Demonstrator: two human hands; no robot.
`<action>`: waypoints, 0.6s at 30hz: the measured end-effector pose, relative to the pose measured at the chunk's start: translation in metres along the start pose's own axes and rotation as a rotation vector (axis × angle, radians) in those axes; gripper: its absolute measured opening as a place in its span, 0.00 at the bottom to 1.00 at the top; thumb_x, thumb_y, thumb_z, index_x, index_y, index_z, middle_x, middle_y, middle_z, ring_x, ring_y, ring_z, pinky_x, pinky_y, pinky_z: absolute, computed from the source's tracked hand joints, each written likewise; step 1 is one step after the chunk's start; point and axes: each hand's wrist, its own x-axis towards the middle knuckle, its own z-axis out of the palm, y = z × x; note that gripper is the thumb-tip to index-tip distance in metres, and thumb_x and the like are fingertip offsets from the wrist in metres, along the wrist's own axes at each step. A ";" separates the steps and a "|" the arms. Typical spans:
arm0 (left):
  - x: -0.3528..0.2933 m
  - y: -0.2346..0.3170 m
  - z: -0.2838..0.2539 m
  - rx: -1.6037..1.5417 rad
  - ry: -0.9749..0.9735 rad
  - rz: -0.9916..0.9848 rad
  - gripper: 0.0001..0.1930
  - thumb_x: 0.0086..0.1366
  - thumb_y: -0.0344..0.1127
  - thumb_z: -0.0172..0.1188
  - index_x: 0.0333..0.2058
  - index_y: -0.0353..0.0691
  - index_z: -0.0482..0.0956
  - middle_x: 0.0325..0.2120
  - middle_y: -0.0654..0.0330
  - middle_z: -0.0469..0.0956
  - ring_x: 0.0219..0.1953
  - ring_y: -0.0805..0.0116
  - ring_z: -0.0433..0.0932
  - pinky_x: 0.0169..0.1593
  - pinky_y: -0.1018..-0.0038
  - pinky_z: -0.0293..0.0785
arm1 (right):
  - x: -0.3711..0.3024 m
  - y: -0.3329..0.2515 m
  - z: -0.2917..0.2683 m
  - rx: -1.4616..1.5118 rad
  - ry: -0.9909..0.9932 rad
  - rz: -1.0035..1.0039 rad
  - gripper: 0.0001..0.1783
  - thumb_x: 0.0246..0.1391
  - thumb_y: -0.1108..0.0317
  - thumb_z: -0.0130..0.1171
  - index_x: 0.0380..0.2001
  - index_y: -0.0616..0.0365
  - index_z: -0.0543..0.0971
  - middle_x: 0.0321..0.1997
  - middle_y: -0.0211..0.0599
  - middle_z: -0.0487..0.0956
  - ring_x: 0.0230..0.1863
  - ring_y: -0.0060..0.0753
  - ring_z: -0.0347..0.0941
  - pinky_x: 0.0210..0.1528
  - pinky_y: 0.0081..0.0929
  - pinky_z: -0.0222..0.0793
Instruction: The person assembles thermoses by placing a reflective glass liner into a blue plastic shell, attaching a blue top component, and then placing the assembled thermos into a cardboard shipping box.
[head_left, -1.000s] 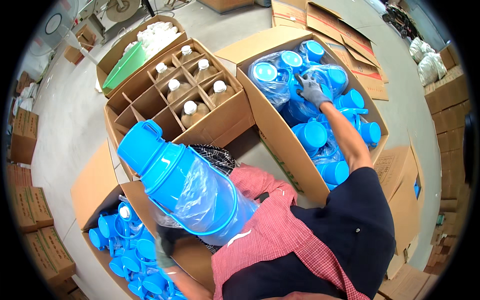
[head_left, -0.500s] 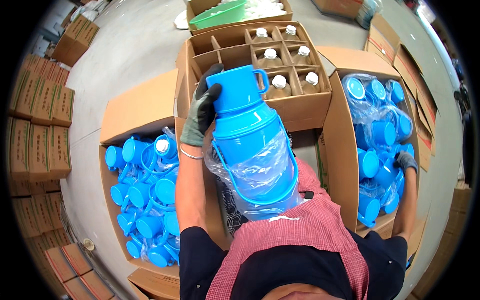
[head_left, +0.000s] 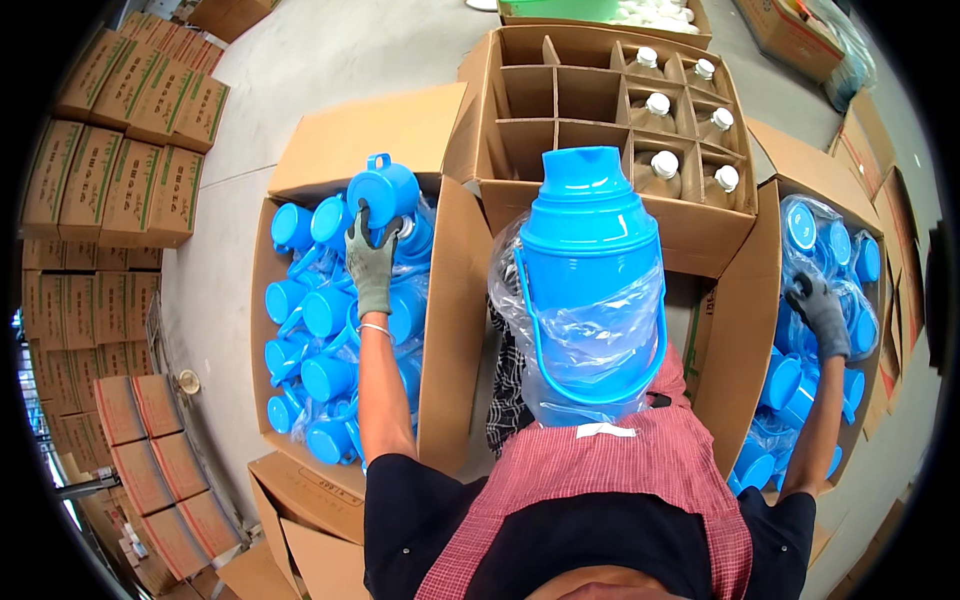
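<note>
Blue round plastic handled cup (head_left: 382, 187): lying just beyond my nearer, grey-gloved left hand (head_left: 372, 258), which is gripping it.

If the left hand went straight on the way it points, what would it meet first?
First the blue cup, right at the left hand; beyond that, probably the far cardboard flap, though depth is hard to judge here.

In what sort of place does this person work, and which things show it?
Probably a warehouse or a workroom: stacked cartons stand at the left, a divided box holds white-capped bottles, and two open boxes hold many blue containers.
</note>
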 end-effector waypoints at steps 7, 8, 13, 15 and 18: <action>0.024 0.009 0.015 -0.117 0.260 -0.013 0.43 0.42 0.52 0.79 0.51 0.33 0.68 0.49 0.43 0.70 0.52 0.43 0.69 0.54 0.55 0.68 | 0.072 -0.216 -0.059 0.548 0.369 -0.647 0.25 0.56 0.59 0.62 0.54 0.57 0.75 0.52 0.48 0.77 0.52 0.51 0.75 0.54 0.38 0.70; 0.029 0.021 0.015 -0.081 0.240 -0.016 0.43 0.42 0.53 0.79 0.50 0.33 0.68 0.48 0.43 0.70 0.52 0.43 0.69 0.54 0.55 0.68 | 0.074 -0.229 -0.067 0.582 0.408 -0.689 0.25 0.56 0.60 0.62 0.54 0.58 0.74 0.52 0.48 0.77 0.52 0.52 0.75 0.54 0.38 0.71; 0.000 0.024 -0.007 0.187 0.049 -0.157 0.44 0.45 0.60 0.75 0.53 0.37 0.68 0.46 0.41 0.73 0.49 0.42 0.71 0.51 0.55 0.70 | 0.068 -0.237 -0.077 0.958 0.210 -0.582 0.22 0.57 0.62 0.62 0.52 0.61 0.76 0.47 0.46 0.80 0.47 0.42 0.78 0.50 0.32 0.72; -0.015 -0.017 0.005 0.274 -0.107 -0.167 0.41 0.51 0.64 0.68 0.57 0.44 0.69 0.44 0.40 0.76 0.46 0.40 0.73 0.48 0.52 0.71 | 0.079 -0.250 -0.068 1.139 0.267 -0.624 0.19 0.58 0.62 0.62 0.49 0.61 0.78 0.42 0.41 0.82 0.44 0.30 0.78 0.48 0.26 0.72; -0.007 0.012 0.018 0.697 -0.238 -0.107 0.36 0.55 0.64 0.63 0.55 0.46 0.74 0.43 0.41 0.77 0.45 0.39 0.75 0.48 0.54 0.72 | 0.076 -0.278 -0.081 1.124 0.303 -0.761 0.22 0.58 0.60 0.61 0.54 0.59 0.75 0.49 0.44 0.79 0.49 0.38 0.76 0.50 0.29 0.71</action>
